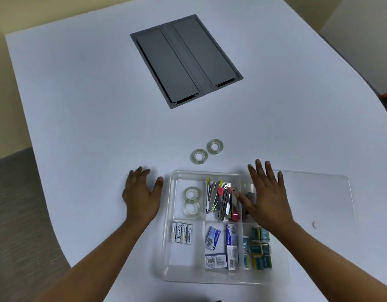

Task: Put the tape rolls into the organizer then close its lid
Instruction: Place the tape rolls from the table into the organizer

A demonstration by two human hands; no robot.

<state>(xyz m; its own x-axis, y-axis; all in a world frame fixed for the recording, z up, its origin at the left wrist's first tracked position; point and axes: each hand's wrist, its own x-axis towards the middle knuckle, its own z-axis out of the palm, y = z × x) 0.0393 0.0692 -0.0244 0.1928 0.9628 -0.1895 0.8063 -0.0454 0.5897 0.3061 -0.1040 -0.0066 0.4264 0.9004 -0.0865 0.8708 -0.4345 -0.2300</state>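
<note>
A clear plastic organizer (pixel 166 247) with several compartments lies on the white table in front of me. Two clear tape rolls (pixel 191 200) sit in its far-left compartment. Two more tape rolls, one (pixel 199 156) and another (pixel 214 146), lie flat on the table just beyond the organizer. The clear lid (pixel 319 192) lies flat to the organizer's right. My left hand (pixel 141 192) rests open on the table left of the organizer. My right hand (pixel 264 197) hovers open, fingers spread, over the organizer's far-right part, holding nothing.
Other compartments hold batteries (pixel 181 232), staplers and clips (pixel 221 201), staple boxes (pixel 218 245) and small teal boxes (pixel 259 247). A grey cable hatch (pixel 186 59) is set into the table farther back. The table's curved edge runs at left and right.
</note>
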